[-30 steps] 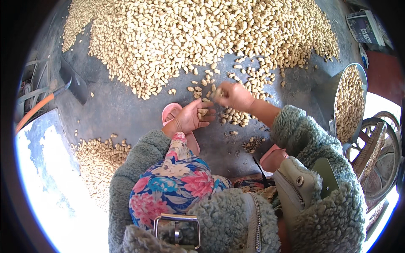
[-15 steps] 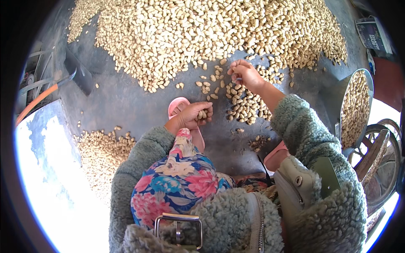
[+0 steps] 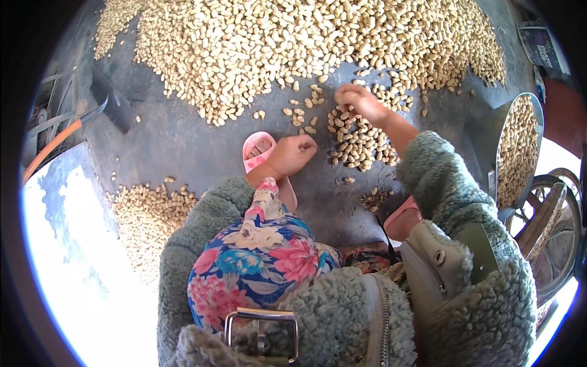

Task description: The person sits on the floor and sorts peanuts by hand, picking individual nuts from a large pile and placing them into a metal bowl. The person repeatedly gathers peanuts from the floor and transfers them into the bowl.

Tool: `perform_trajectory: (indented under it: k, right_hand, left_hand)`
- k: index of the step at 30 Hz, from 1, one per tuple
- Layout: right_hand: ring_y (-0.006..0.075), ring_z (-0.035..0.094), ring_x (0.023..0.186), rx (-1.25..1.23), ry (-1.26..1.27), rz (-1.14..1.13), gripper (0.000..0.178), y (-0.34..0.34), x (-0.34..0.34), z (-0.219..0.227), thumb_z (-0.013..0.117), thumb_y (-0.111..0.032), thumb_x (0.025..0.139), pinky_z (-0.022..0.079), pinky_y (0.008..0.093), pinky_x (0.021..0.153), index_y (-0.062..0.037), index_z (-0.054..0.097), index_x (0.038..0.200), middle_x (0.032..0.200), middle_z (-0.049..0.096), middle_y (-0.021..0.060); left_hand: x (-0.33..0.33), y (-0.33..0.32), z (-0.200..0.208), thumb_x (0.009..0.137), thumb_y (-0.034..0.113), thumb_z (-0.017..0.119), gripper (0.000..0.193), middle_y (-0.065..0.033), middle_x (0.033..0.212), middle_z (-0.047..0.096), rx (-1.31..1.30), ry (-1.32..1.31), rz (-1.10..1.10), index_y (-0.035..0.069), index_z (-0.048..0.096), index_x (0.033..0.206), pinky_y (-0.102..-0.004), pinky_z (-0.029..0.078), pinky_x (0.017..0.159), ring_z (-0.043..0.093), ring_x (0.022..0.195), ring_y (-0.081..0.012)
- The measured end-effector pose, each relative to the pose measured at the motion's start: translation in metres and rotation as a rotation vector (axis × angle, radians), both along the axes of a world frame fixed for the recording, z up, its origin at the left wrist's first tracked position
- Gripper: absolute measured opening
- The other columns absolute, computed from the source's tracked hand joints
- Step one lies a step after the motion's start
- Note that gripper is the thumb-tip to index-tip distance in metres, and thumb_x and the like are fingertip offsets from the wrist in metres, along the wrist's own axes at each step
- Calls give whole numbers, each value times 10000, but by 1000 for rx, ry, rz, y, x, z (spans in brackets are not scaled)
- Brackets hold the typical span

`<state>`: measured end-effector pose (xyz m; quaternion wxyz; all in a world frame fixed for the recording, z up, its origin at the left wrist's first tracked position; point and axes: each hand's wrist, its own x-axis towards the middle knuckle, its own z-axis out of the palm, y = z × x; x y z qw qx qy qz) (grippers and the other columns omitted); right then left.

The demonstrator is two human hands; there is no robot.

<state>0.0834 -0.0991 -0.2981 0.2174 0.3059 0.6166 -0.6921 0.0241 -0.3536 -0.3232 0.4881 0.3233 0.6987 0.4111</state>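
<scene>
My left hand (image 3: pixel 290 156) is curled closed above one pink slipper (image 3: pixel 259 147), its back turned up. Peanuts showed in its palm a moment ago; now the curled fingers hide them. Over the far edge of a small heap of unshelled peanuts (image 3: pixel 361 147), my right hand (image 3: pixel 363 105) has its fingers bent down and drawn together, slightly blurred. What those fingertips grip, if anything, is hidden. A few loose peanuts (image 3: pixel 298 116) lie on the dark floor between the two hands.
A large spread of peanuts (image 3: pixel 263 49) covers the far floor. Another pile (image 3: pixel 153 217) lies at left, near an orange-handled shovel (image 3: pixel 110 104). At right stand a metal container of peanuts (image 3: pixel 518 150) and a wheeled frame (image 3: pixel 553 226). Dark debris (image 3: pixel 376 199) lies by my right foot.
My left hand has turned its back upward, moved slightly right and hidden the peanuts in it. My right hand has shifted a little, its fingers now pointing lower over the small heap.
</scene>
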Motion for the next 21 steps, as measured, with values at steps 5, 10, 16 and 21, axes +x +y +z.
perform_trajectory:
  k: [5, 10, 16, 21]
  right_hand:
    - [187, 617, 845, 396, -95, 65, 234, 19, 21, 3, 594, -293, 877, 514, 361, 720, -66, 628, 835, 865, 657, 63]
    - [282, 659, 839, 967, 64, 513, 230, -13, 23, -17, 594, -313, 900, 513, 394, 749, -108, 619, 999, 890, 689, 111]
    - [119, 535, 708, 6, -40, 9, 208, 24, 28, -5, 433, -250, 888, 450, 270, 584, -79, 548, 911, 731, 520, 17]
    - [182, 613, 775, 462, -10, 168, 321, 26, 46, -10, 508, -376, 922, 511, 363, 693, -69, 596, 892, 827, 642, 71]
  left_hand:
    - [-11, 20, -7, 849, 152, 578, 139, -84, 871, 643, 3, 811, -240, 117, 635, 970, -413, 534, 646, 653, 813, -274]
    - [-16, 26, -20, 862, 170, 569, 105, -82, 851, 630, 18, 894, -260, 110, 631, 921, -381, 533, 622, 650, 767, -263]
    - [-45, 10, 5, 899, 205, 557, 161, -32, 730, 587, -35, -379, 143, 84, 594, 799, -292, 442, 493, 573, 611, -159]
    - [-65, 8, 9, 902, 218, 567, 159, -60, 706, 601, -102, -308, 250, 89, 583, 810, -322, 454, 499, 594, 607, -210]
